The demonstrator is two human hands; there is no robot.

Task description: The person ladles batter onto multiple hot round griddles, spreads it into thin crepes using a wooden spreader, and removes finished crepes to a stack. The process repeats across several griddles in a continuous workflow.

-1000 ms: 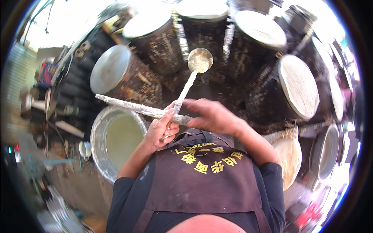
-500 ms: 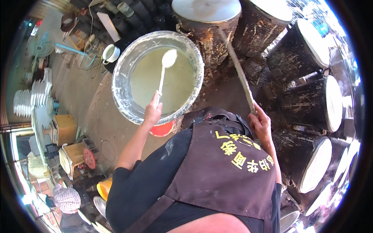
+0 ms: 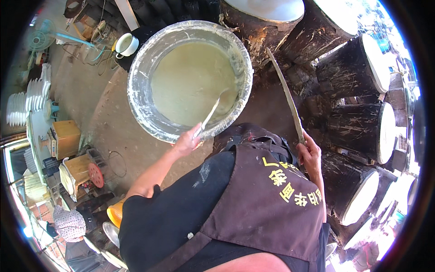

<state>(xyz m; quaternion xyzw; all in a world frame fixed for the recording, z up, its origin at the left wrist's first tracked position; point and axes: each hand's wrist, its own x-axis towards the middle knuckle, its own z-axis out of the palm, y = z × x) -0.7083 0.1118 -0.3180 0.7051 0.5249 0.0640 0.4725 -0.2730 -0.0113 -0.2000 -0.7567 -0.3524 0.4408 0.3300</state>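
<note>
First, left hand (image 3: 186,140): fingers curled closed around a ladle's handle, at the near edge of the tub; whether it rests on the rim cannot be told.
Ladle (image 3: 209,117): runs straight out of the left fist into the tub, its lower end by the fist and its far end at the liquid.
Right hand (image 3: 310,152): closed on the near end of a stick, thumb and fingers pinching it, out to the right of the tub.
Stick (image 3: 286,90): extends forward from the right hand.
Hidden parts: the ladle's bowl is mostly lost in the cloudy liquid (image 3: 190,72); the grasped ends of both tools are covered by the fingers; contact between stick tip and drum is unclear.
Ladle's direction: long axis slanting away from the body and rightward.
Stick's direction: long axis mostly forward, curving leftward to its tip.
Tub (image 3: 140,81): wide, round, rim crusted white.
Drums (image 3: 346,68): dark, streaked, pale-topped, ringed ahead and right, the outermost washed out by glare.
Mug (image 3: 127,44): white, beside the tub's far left.
Apron (image 3: 267,208): brown, on the wearer.
</note>
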